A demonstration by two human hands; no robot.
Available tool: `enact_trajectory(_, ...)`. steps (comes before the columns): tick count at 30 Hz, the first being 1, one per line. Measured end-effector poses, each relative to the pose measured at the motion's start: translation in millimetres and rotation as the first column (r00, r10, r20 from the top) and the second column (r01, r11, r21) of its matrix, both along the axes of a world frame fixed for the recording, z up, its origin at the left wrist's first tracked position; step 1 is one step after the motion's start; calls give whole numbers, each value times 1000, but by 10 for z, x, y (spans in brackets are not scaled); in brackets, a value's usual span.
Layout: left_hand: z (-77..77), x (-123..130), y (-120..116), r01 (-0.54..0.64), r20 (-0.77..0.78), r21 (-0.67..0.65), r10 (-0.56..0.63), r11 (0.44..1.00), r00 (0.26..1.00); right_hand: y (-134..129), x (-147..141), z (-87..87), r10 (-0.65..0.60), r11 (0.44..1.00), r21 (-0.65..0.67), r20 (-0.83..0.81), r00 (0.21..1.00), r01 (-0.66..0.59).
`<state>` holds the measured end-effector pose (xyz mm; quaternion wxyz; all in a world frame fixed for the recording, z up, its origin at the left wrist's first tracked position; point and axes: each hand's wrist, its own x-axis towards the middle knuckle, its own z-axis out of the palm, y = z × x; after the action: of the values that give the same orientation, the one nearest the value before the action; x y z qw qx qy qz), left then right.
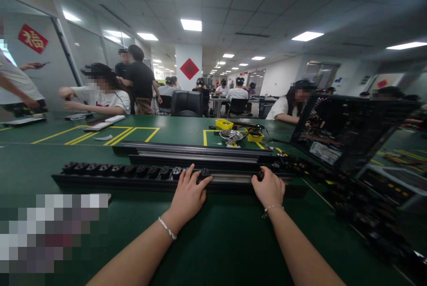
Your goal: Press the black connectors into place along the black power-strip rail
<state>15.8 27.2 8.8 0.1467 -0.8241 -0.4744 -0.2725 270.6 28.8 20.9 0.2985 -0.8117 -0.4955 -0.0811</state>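
Note:
A long black rail (133, 183) lies across the green table in front of me. Several black socket modules (116, 169) sit in a row along its left part. My left hand (189, 190) rests over the row's right end, its fingers spread, beside the last black module (204, 173). To the right of that module, a bare metallic stretch of channel (230, 177) shows. Above the rail's right part, my right hand (271, 186) is closed around a small black module (259, 175), mostly covered by the fingers.
Behind the rail lie more long rails (200, 157). Beyond them stand a metal bowl (231, 135) and a yellow bin (224, 124). Loose black parts (363, 215) are heaped at right, near an open black case (333, 130). Other people sit around the table.

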Motion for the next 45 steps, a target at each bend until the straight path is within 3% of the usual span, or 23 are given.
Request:
enact_trajectory(8,-3,-1,4,4,7,-5,-3,1000,1000,-6,42,-15,4,1000,-9,-41,999,-4)
enact_trajectory(17,-6,-6,0,0,3,-11,0,1000,1000,5,107,-60,15,999,30,62,998,-17)
enact_trajectory(45,-24,-12,13,9,29,-11,-9,1000,1000,-13,209,-18,-2,1000,-19,68,998,3)
